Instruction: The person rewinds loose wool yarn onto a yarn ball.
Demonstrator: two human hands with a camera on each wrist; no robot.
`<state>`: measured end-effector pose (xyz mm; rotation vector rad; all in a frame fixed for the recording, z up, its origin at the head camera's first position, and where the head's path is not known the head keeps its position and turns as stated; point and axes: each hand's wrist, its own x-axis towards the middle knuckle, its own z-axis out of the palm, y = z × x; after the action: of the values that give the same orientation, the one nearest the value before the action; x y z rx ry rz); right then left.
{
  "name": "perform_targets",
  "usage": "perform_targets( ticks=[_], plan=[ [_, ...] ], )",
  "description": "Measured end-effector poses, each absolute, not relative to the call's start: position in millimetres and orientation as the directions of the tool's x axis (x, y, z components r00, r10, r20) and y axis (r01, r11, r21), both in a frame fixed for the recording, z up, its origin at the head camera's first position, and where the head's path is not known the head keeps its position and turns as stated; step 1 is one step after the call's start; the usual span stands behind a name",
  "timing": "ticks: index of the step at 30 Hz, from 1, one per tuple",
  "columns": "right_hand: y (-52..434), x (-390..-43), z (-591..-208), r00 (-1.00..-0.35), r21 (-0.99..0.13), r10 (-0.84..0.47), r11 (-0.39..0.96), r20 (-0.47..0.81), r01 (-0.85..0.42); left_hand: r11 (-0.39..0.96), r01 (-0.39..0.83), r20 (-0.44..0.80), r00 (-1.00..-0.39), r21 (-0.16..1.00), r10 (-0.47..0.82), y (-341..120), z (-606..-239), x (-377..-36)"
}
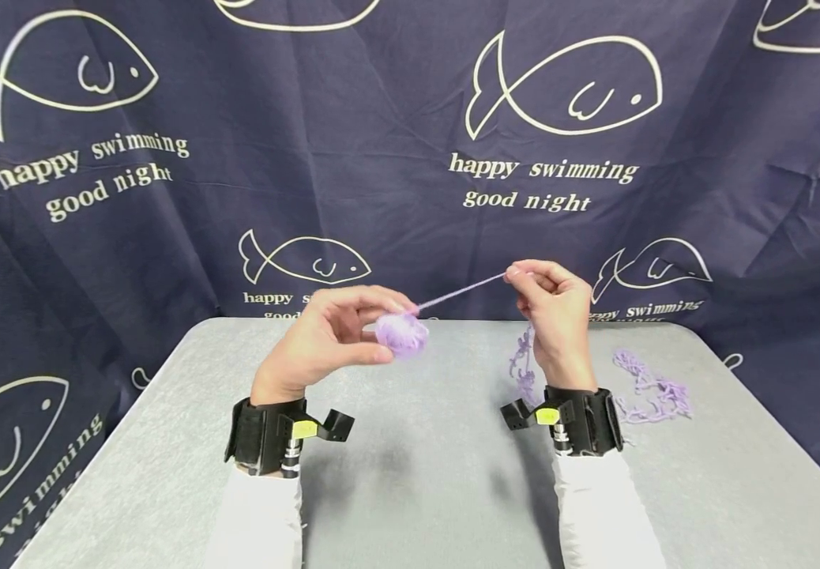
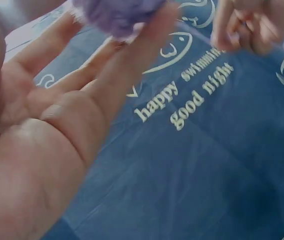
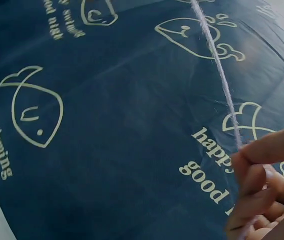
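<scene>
A small ball of purple yarn [image 1: 402, 335] is held between the thumb and fingers of my left hand [image 1: 332, 332], raised over the table. From the ball a taut yarn strand [image 1: 461, 292] slants up to my right hand [image 1: 555, 304], which pinches it between thumb and fingertips. In the right wrist view the strand [image 3: 221, 70] runs straight into the pinch, and a bit of yarn also shows by the lower fingers. The left wrist view cuts off the top of the ball [image 2: 116, 15]. Crinkled yarn [image 1: 524, 367] hangs down behind my right wrist.
A loose, tangled heap of purple yarn [image 1: 655, 387] lies on the right side of the grey table [image 1: 417, 490]. Behind the table's far edge hangs a dark blue curtain [image 1: 396, 158] with white fish drawings and lettering. Each wrist wears a black strap with a camera mount.
</scene>
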<state>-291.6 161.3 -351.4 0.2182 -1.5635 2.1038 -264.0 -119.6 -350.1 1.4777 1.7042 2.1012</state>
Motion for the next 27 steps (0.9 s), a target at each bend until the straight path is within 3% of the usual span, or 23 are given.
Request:
perform_targets(
  ticks=[5,9,12,18,27],
  plan=[
    [157,-289,-354,-0.891,-0.897,0.108,0.081,0.441,-0.434,-0.58,0.483,0.73,-0.601,0.656,0.325,-116,-347,-267],
    [154,-287,-356,-0.896,-0.852,-0.079,0.282,0.436,-0.44,-0.688,0.455,0.71,-0.693,0.566,0.125,-113,-345,-269],
    [151,-286,-357,-0.883,-0.808,-0.198,0.357,0.425,-0.469,-0.728,0.454,0.659,-0.752,0.514,-0.005,-111,-344,-271],
    [148,-279,-356,-0.824,-0.749,-0.404,0.377,0.397,-0.545,-0.714,0.526,0.58,-0.788,0.461,-0.207,-107,-343,-274],
    [143,-267,-350,-0.701,-0.779,-0.611,0.209,0.369,-0.591,-0.388,0.714,0.572,-0.699,0.582,-0.429,-100,-348,-281]
  ],
)
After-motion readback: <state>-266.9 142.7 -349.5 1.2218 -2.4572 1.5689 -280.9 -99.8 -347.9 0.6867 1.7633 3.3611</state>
